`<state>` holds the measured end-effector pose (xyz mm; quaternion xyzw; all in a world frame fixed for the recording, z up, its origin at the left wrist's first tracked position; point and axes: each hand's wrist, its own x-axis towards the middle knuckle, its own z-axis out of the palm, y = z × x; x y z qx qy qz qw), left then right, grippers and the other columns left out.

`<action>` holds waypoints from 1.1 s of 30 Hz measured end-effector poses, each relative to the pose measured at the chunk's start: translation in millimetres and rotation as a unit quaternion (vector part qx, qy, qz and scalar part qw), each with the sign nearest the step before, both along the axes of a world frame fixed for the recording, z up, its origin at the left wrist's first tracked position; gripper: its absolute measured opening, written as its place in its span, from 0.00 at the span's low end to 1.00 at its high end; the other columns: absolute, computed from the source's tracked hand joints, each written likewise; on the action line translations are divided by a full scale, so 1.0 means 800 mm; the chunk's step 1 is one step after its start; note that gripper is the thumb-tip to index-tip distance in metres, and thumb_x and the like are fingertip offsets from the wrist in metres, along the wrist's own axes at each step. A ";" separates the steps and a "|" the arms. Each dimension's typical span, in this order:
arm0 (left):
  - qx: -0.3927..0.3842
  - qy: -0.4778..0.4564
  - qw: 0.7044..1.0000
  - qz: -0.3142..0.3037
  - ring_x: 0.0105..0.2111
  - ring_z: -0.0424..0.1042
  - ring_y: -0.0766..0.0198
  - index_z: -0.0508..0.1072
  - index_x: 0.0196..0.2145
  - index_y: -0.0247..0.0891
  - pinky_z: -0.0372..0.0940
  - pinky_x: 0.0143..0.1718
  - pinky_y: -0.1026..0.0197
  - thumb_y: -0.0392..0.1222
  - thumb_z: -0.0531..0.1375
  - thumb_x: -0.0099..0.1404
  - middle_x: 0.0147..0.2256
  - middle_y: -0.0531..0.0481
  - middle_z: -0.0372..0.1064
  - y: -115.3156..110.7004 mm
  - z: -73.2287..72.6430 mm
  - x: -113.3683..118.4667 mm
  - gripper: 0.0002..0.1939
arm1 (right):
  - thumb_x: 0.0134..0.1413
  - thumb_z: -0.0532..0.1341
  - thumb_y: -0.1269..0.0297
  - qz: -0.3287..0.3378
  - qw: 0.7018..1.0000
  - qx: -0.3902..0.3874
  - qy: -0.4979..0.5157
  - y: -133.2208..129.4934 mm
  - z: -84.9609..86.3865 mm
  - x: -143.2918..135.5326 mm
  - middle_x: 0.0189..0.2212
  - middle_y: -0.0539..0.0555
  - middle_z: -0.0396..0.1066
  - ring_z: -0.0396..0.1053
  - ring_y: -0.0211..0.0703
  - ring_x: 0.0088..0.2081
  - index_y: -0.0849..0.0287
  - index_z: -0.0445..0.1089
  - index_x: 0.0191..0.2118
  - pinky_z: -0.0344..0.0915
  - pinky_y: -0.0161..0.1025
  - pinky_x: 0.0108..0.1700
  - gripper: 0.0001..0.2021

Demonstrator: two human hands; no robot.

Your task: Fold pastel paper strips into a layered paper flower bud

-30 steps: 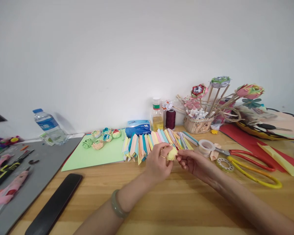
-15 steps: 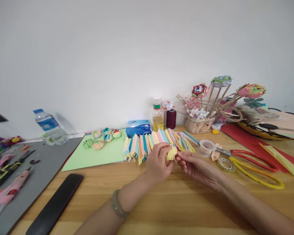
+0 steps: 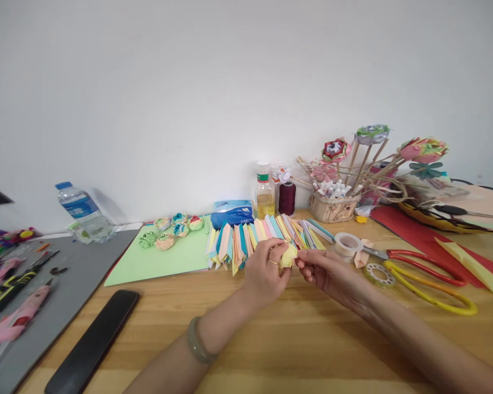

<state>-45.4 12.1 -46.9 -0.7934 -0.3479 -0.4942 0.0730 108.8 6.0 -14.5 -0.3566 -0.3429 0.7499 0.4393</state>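
Note:
A small crumpled or folded yellow paper piece (image 3: 288,255) is held up over the table's middle. My left hand (image 3: 267,271), with a ring and a bracelet, wraps its fingers round the paper from the left. The thumb and forefinger of my right hand (image 3: 322,273) are pinched together at the paper's right side, and what lies between them is too small to make out. Just behind both hands stands a row of folded coloured paper strips (image 3: 234,241). Several small paper flowers (image 3: 164,241) rest on a light green sheet (image 3: 160,265) further left.
Scissors (image 3: 427,268), a ribbon spool (image 3: 348,245) and a tape ring (image 3: 379,274) lie right of my hands. A basket (image 3: 332,209), thread (image 3: 286,198) and a glass bottle (image 3: 265,194) stand behind. At the left are a black case (image 3: 92,342) and pink glue gun (image 3: 20,317).
My hands keep nearly the same pose round the yellow paper. The fingers of my right hand have shifted very slightly.

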 end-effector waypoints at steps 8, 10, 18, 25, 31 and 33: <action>0.042 0.046 0.998 0.008 0.43 0.63 0.58 0.59 0.46 0.35 0.66 0.38 0.57 0.32 0.55 0.52 0.42 0.42 0.62 -0.002 0.002 -0.001 0.22 | 0.33 0.69 0.66 -0.003 1.000 -0.002 -0.018 0.000 0.001 0.003 0.17 0.47 0.68 0.62 0.24 0.16 0.65 0.71 0.22 0.60 0.20 0.18 0.09; 0.089 0.059 0.994 0.014 0.42 0.64 0.59 0.60 0.45 0.34 0.66 0.38 0.58 0.31 0.55 0.52 0.41 0.41 0.62 -0.001 0.004 -0.001 0.21 | 0.33 0.69 0.66 -0.002 1.000 0.004 -0.018 0.000 0.001 0.004 0.17 0.47 0.68 0.61 0.24 0.16 0.65 0.71 0.22 0.59 0.20 0.18 0.09; 0.204 0.084 0.975 0.024 0.39 0.66 0.62 0.62 0.41 0.34 0.67 0.37 0.61 0.29 0.55 0.53 0.38 0.44 0.65 0.003 0.009 -0.003 0.16 | 0.36 0.68 0.67 0.044 0.999 0.009 -0.013 0.000 0.002 0.010 0.18 0.49 0.70 0.63 0.25 0.16 0.66 0.71 0.25 0.59 0.21 0.18 0.08; 0.210 0.086 0.974 0.022 0.40 0.66 0.62 0.62 0.41 0.36 0.67 0.37 0.61 0.31 0.55 0.54 0.37 0.44 0.66 0.004 0.007 -0.004 0.14 | 0.35 0.69 0.69 0.075 0.997 -0.026 0.002 0.004 -0.003 0.015 0.20 0.49 0.71 0.66 0.25 0.19 0.65 0.71 0.26 0.63 0.19 0.21 0.09; 0.209 0.087 0.974 0.022 0.40 0.66 0.63 0.61 0.40 0.37 0.67 0.37 0.60 0.31 0.55 0.55 0.38 0.45 0.66 0.005 0.005 -0.004 0.13 | 0.37 0.68 0.71 0.100 0.995 -0.027 0.003 0.004 -0.004 0.018 0.22 0.50 0.72 0.66 0.25 0.18 0.66 0.72 0.28 0.63 0.20 0.21 0.08; 0.210 0.087 0.974 0.022 0.39 0.67 0.63 0.61 0.39 0.37 0.67 0.37 0.60 0.31 0.55 0.55 0.37 0.45 0.66 0.006 0.007 -0.004 0.13 | 0.38 0.67 0.71 0.100 0.995 -0.023 -0.001 0.003 -0.003 0.018 0.22 0.50 0.72 0.66 0.25 0.18 0.66 0.72 0.29 0.63 0.20 0.21 0.08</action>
